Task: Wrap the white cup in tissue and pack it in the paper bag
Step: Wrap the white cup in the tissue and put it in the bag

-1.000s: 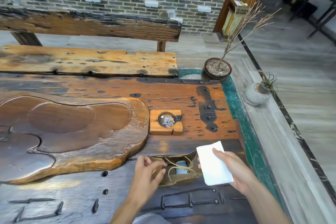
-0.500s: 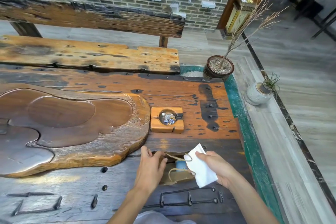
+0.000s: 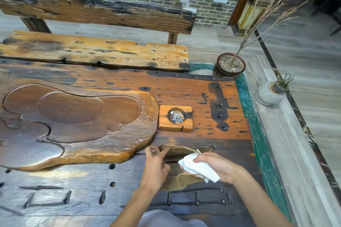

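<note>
A brown paper bag [image 3: 181,150] stands open on the dark wooden table near its front edge, its twine handles hanging loose. My left hand [image 3: 156,168] pinches the bag's left rim and holds the mouth apart. My right hand [image 3: 219,167] grips a crumpled white tissue [image 3: 198,167] and holds it over the bag's mouth. The cup is hidden; I cannot tell whether it lies under the tissue or inside the bag.
A carved wooden tea tray [image 3: 73,123] lies to the left of the bag. A square wooden ashtray [image 3: 175,120] sits just behind it. A potted dry branch [image 3: 229,65] and a small grey vase [image 3: 269,93] stand at the right, beyond the table's green edge [image 3: 258,134].
The flat tissue is now crumpled in my right hand and has moved left and down to the bag's mouth. The blue-and-white thing seen inside the bag earlier is now covered.
</note>
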`<state>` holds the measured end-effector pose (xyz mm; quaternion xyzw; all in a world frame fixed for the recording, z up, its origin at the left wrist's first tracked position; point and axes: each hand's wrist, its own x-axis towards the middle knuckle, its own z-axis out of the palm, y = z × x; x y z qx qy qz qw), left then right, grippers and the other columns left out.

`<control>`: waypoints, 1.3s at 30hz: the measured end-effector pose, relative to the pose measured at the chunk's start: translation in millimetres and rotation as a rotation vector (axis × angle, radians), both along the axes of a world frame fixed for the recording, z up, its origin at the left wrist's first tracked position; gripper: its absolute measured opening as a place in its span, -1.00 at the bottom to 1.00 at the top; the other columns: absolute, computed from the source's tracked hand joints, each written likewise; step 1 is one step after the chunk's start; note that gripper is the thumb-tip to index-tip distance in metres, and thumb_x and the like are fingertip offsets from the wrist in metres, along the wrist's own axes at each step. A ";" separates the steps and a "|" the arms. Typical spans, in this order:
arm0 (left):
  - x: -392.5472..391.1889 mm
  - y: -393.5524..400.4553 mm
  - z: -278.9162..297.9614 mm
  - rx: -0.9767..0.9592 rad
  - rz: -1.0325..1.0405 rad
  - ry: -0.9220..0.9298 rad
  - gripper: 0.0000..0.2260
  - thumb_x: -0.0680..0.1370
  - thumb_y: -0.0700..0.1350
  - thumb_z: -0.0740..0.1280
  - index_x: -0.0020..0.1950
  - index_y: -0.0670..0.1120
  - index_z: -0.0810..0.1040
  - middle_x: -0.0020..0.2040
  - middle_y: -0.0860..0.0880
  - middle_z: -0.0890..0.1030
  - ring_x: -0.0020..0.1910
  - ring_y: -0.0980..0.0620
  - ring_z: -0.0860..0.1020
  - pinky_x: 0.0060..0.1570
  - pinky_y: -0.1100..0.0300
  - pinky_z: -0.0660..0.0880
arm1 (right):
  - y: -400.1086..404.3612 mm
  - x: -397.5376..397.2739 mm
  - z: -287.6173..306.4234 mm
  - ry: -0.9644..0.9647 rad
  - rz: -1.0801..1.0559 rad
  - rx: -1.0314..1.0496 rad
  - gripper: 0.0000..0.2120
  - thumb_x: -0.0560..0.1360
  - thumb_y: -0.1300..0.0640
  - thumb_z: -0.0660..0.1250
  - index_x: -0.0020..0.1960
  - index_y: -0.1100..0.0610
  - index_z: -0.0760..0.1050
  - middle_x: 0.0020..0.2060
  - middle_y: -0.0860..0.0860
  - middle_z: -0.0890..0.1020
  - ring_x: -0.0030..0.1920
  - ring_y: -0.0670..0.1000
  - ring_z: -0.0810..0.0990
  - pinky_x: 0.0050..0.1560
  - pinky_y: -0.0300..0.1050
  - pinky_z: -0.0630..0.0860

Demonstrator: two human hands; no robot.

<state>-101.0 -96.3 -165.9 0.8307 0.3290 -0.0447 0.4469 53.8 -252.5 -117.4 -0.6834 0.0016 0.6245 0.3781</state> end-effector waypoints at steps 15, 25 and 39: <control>-5.1 16.9 3.4 -0.252 -0.050 0.007 -0.32 0.43 -0.40 0.24 0.46 0.13 0.38 0.54 0.18 0.17 -0.17 0.40 0.53 -0.14 0.54 0.39 | 51.8 -16.1 -67.5 0.067 -0.052 -0.187 -0.59 0.63 0.12 0.24 0.42 0.26 0.33 0.05 0.18 0.61 -0.01 0.14 0.63 -0.05 0.03 0.61; -8.5 27.3 -2.6 -0.289 -0.057 -0.009 -0.28 0.41 -0.42 0.23 0.46 0.15 0.37 0.58 0.14 0.16 -0.25 0.36 0.34 -0.16 0.58 0.38 | 68.5 -5.8 -101.3 -0.124 0.101 -0.334 -0.61 0.63 0.14 0.23 0.40 0.27 0.35 0.23 0.23 0.58 0.22 0.19 0.60 0.28 0.14 0.53; -7.7 30.8 1.0 -0.333 0.011 -0.057 -0.22 0.36 -0.47 0.17 0.33 0.31 0.39 0.52 0.21 0.22 0.54 0.15 0.21 -0.02 0.59 0.32 | 100.4 -12.8 -154.2 -0.102 0.275 -0.366 -0.56 0.68 0.10 0.00 0.54 0.16 0.23 0.47 0.12 0.38 0.45 0.13 0.37 0.46 0.04 0.34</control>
